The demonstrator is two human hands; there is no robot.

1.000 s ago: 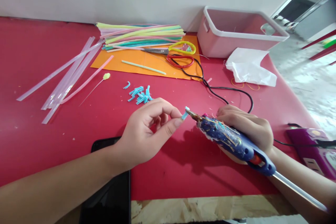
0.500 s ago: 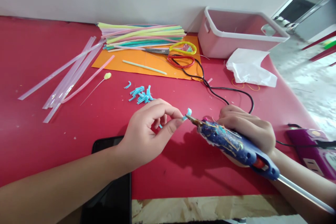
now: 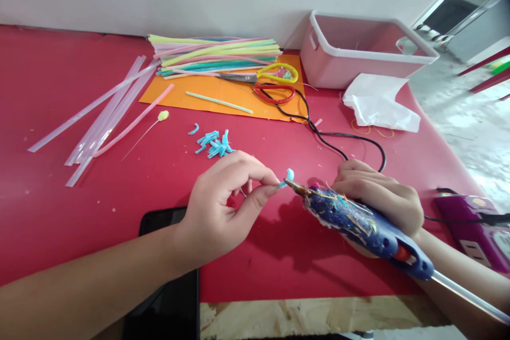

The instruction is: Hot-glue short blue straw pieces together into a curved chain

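Note:
Between thumb and forefinger, my left hand (image 3: pixel 231 202) pinches a small curved light-blue piece (image 3: pixel 290 175). My right hand (image 3: pixel 378 196) is wrapped round a blue glue gun (image 3: pixel 350 218) smeared with dried glue and bits of colour. Its metal nozzle touches or nearly touches the blue piece, and a clear glue stick (image 3: pixel 470 297) sticks out of its back end. Several short blue pieces (image 3: pixel 215 144) lie in a loose pile beyond my left hand. A yellow-tipped wire (image 3: pixel 163 115) rests to their left.
Coloured strips (image 3: pixel 219 56) and scissors (image 3: pixel 275 93) lie over an orange sheet (image 3: pixel 175 94). Clear straws (image 3: pixel 107 117) are at left, a pink bin (image 3: pixel 358 64) and white paper (image 3: pixel 380 103) at back right. A black phone (image 3: pixel 171 297), black cord (image 3: pixel 342 135) and purple power strip (image 3: pixel 472 228) are nearer.
The glue gun and my right hand have shifted slightly right and down. The blue piece in my left fingertips has moved a little the same way.

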